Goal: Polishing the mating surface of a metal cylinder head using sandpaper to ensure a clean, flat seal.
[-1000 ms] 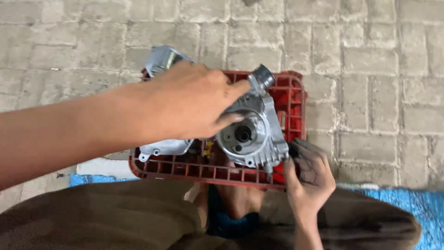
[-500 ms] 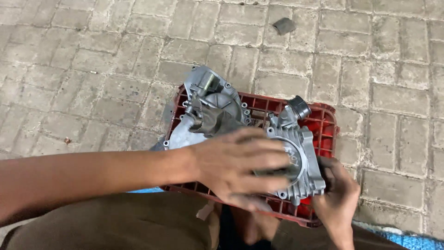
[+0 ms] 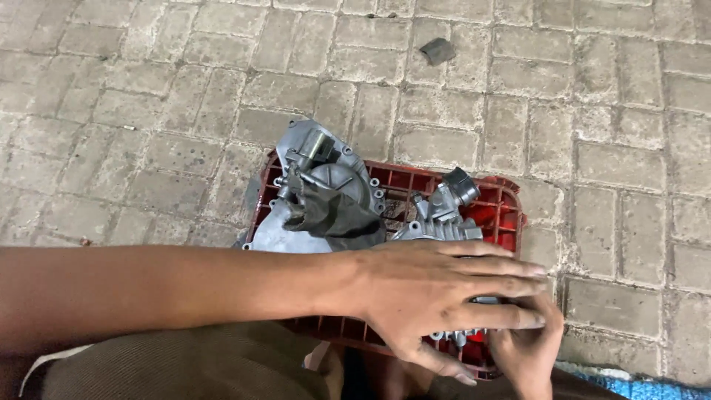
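Note:
My left hand (image 3: 444, 296) lies spread across a grey cast-metal engine casing (image 3: 444, 216) and covers most of it, with the thumb curled under its near edge. My right hand (image 3: 527, 348) grips the same casing at its near right corner, partly under my left fingers. The casing rests on an upturned red plastic crate (image 3: 505, 215). A second grey casing (image 3: 315, 159) lies on the crate's left side with a dark rag (image 3: 337, 213) draped over it.
The crate stands on grey paving bricks (image 3: 148, 111). A small dark flat scrap (image 3: 437, 50) lies on the paving at the far side. A blue cloth (image 3: 637, 381) shows at the bottom right. My brown trouser leg (image 3: 185, 367) fills the bottom left.
The view has shifted, so the crate sits lower and further right. My left hand has slid right across the casing and now covers it. My right hand stays at the near right corner.

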